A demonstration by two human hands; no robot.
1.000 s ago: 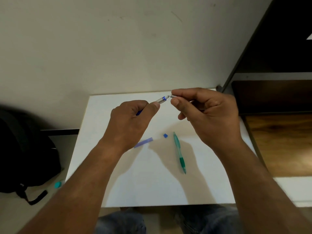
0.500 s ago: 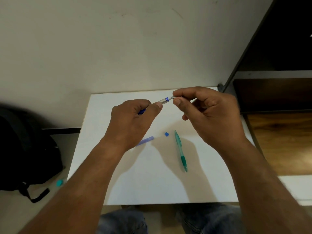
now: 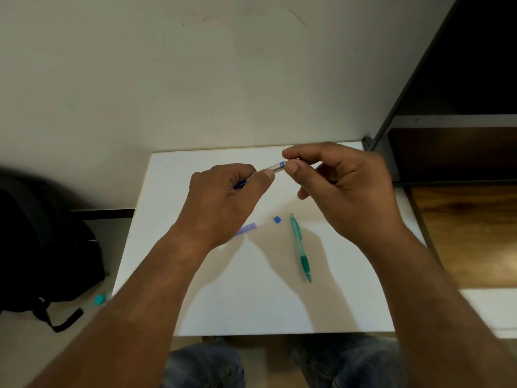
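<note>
Reading from left to right, we first meet a black bag [image 3: 42,242] on the floor, well apart from the hands. A small teal piece [image 3: 100,299] lies just beside its strap, near the left edge of the white table [image 3: 251,309].

Over the table's far half we see the left hand [image 3: 223,200], raised off the surface, its fingers curled round the barrel of a pen [image 3: 276,167]. The thumb lies along the silver section, and a short length of the blue barrel shows between the fingers. The pen is held in the air between the two hands, tilted so that its silver end, ringed in blue, points up and to the right.

Below the left hand, on the table, lies a pale blue strip [image 3: 247,228], its left end hidden behind the hand. Just to its right we note a small blue bit [image 3: 277,219], apart from the strip. The bit sits just beside the far tip of a green pen [image 3: 300,247], which lies flat and runs toward us with its darker grip at the near end.

Above these, the right hand [image 3: 347,189] meets the pen's ringed end. Thumb and forefinger pinch it at the blue ring, while the other fingers are loosely curled toward the palm. Whether a separate part sits between those fingertips we cannot tell, since they hide it.

At the far right a dark shelf [image 3: 453,152] stands beside the table's far corner.
</note>
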